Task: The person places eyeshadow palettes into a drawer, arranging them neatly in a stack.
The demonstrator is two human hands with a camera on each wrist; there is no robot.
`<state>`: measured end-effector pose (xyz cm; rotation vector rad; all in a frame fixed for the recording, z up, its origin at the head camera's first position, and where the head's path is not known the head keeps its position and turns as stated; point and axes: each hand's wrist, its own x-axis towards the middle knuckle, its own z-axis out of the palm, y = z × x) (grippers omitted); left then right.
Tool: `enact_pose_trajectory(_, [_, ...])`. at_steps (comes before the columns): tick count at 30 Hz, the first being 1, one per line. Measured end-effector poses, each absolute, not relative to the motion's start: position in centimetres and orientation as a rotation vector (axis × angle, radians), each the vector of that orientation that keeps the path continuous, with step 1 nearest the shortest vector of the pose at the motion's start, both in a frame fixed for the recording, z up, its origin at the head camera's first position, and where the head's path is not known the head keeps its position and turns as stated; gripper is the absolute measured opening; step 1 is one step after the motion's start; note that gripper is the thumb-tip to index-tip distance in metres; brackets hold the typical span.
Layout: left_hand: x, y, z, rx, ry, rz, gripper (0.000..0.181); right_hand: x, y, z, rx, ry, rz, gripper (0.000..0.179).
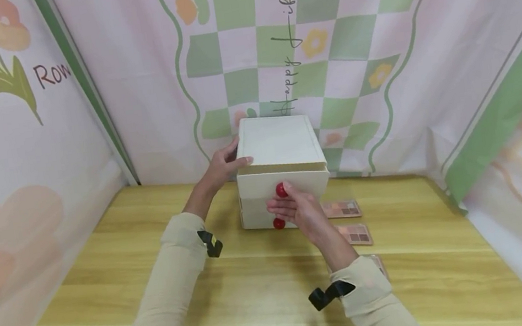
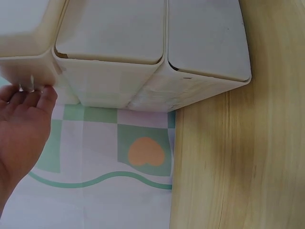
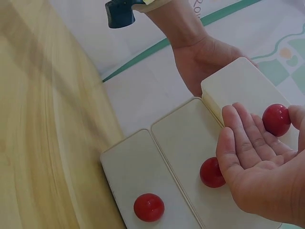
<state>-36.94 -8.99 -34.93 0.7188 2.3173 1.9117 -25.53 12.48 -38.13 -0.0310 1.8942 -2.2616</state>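
Observation:
A small white drawer cabinet [image 1: 279, 135] stands on the table, its three drawer fronts bearing round red knobs. My right hand [image 1: 305, 215] pinches the top red knob [image 3: 276, 120] with the thumb and a finger; the other fingers extend in front of the lower drawers. The top drawer [image 3: 243, 88] sticks out a little, with a gap under the cabinet's top edge. My left hand [image 1: 222, 167] grips the cabinet's upper left side, thumb over the top and fingertips [image 2: 47, 93] against the side wall. The middle knob [image 3: 212, 172] and bottom knob [image 3: 148, 207] are untouched.
Three flat makeup palettes lie in a row right of the cabinet: a far one [image 1: 343, 208], a middle one [image 1: 356, 235] and a near one [image 1: 379, 264] partly hidden by my right sleeve. A patterned curtain [image 1: 274, 44] hangs right behind the cabinet. The wooden table [image 1: 254, 292] extends towards me.

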Motion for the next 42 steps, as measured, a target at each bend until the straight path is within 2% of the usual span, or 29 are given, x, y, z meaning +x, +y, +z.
enact_pose_trajectory(7, [-37.0,-8.9,-34.9,0.724,2.314,1.923,0.084,-24.8,12.5,-38.2,-0.031,1.906,-2.243,0.057])
enact_pose_trajectory(22, [-37.0,-8.9,-35.2,0.728,2.264,1.957,0.084,-22.9,12.6,-38.8,-0.093,1.793,-2.327,0.036])
enact_pose_trajectory(42, [-36.9,-9.0,-36.0,0.652,2.287,1.979,0.086,-21.4,12.2,-39.1,-0.169,1.78,-2.312,0.035])
